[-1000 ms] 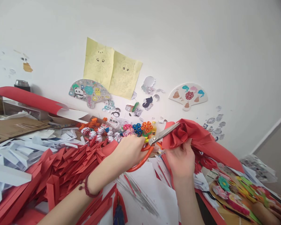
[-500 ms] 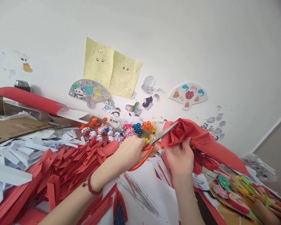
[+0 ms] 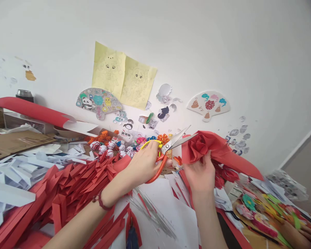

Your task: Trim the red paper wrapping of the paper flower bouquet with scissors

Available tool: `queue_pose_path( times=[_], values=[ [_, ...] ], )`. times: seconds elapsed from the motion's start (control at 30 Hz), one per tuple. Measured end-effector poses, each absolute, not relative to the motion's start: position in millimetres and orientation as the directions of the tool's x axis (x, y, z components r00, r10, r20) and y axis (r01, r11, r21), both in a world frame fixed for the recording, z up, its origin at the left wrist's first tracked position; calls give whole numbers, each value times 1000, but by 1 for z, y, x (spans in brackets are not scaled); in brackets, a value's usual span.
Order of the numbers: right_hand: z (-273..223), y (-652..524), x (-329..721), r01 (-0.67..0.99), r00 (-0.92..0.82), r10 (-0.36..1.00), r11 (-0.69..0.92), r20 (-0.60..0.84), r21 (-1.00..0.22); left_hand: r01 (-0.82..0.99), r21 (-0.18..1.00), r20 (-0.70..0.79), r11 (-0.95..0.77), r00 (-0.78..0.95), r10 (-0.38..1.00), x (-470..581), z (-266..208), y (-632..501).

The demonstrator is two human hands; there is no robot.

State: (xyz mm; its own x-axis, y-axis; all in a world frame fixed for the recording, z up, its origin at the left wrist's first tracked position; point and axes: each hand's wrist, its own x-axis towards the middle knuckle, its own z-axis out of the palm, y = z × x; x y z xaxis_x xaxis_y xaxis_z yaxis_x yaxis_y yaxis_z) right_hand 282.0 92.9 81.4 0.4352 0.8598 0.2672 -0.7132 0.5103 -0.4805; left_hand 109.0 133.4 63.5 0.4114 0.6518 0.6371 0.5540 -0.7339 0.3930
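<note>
My left hand (image 3: 145, 162), with a dark red cord bracelet on its wrist, grips a pair of scissors (image 3: 167, 149) with yellow and orange handles. The blades stand apart, and the lower one reaches the edge of a red paper flower (image 3: 200, 144). Underneath, my right hand (image 3: 200, 174) holds that flower up by its base; some of its fingers are hidden behind the paper. A large curved red paper sheet (image 3: 238, 162) extends from behind the flower to the right.
Folded red paper strips (image 3: 75, 190) and white paper strips (image 3: 12, 176) are heaped at left. Thin wires (image 3: 155, 214) and pliers (image 3: 132, 235) lie in front. Small crafted flowers (image 3: 140, 140) stand near the wall. Another person's hand (image 3: 298, 235) shows at lower right.
The scissors have opened and drawn back slightly left from the flower. My right hand still holds the flower in nearly the same place; the red sheet behind has shifted slightly.
</note>
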Motion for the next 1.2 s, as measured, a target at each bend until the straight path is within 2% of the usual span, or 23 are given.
queue_pose_path(
  times=[0.2,0.37,0.83,1.07,1.2],
  values=[
    [83,91,275,-708,432,869,494,243,-505,650,260,655,-714,424,625,110,63,132],
    [83,91,272,-738,399,886,462,235,-492,692,214,646,-689,429,631,110,63,132],
    [78,94,276,-703,416,870,492,263,-514,700,200,567,-686,488,663,108,63,130],
    [76,94,276,-702,428,868,495,253,-511,726,141,561,-673,501,659,106,67,127],
    [75,95,275,-697,438,860,508,261,-506,728,158,533,-668,506,678,106,66,126]
  ],
)
